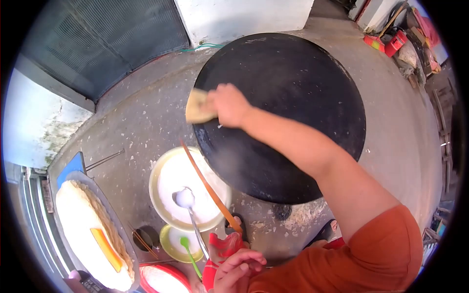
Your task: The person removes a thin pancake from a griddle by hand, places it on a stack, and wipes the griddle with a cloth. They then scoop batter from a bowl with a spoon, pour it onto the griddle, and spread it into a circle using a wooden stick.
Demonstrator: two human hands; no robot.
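My right hand point(229, 103) reaches out over the left edge of a large round black griddle point(293, 97) and grips a tan cloth pad point(197, 106) pressed against the griddle's rim. My left hand point(239, 269) rests close to my body at the bottom, fingers curled loosely by a red cloth point(222, 246), holding nothing I can make out. A cream bowl of white batter point(172, 175) sits just left of the griddle, with a metal ladle point(186, 199) in it and a long thin orange stick point(210, 190) laid across it.
A tray stacked with thin pale sheets point(83, 229) lies at the lower left, an orange piece on top. A small yellow bowl with a green spoon point(185, 246), a dark cup point(146, 238) and a red-rimmed container point(163, 279) stand nearby. Concrete floor surrounds everything.
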